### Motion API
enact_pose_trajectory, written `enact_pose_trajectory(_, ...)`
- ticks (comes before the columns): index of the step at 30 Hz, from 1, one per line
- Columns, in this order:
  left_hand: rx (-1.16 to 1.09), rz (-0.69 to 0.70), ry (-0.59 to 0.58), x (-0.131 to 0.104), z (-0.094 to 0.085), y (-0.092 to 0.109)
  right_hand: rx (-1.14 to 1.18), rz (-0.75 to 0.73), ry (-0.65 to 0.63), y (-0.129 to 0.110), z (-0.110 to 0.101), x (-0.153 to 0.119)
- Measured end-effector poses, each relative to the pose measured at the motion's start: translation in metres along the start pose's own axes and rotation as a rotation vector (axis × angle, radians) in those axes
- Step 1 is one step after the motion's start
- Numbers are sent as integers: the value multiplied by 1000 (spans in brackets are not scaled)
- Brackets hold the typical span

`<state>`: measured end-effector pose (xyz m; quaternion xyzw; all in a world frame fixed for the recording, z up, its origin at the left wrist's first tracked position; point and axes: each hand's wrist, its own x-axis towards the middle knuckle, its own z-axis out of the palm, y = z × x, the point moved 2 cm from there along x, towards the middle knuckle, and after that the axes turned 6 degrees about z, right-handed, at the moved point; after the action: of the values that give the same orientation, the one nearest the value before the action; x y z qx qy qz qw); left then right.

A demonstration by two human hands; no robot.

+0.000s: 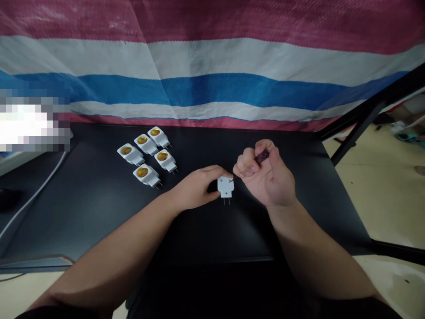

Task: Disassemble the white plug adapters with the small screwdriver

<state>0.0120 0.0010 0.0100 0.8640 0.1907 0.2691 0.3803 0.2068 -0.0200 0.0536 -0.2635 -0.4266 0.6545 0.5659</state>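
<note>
My left hand (196, 187) grips a white plug-in lamp socket adapter (226, 187) just above the black table (99, 208), its two metal prongs pointing toward me. My right hand (265, 175) holds a small screwdriver with a dark red handle (262, 156). The thin metal tip touches the adapter's upper right corner. Both hands are close together near the table's middle.
Several more white adapters with yellow-brass sockets (148, 153) lie grouped at the back left of the table. A white cable (36, 192) runs along the left side. A striped red, white and blue tarp (212, 66) hangs behind. A black frame bar (365, 110) stands at right.
</note>
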Motion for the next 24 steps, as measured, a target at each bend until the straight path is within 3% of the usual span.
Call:
enact_pose_trajectory(8,65,-56,56,0,-4,-4,-39,-25,-172,11,7,-3)
enact_pose_trajectory(24,67,-66,72,0,-3,-4,-110,-103,-241,19,6,-6)
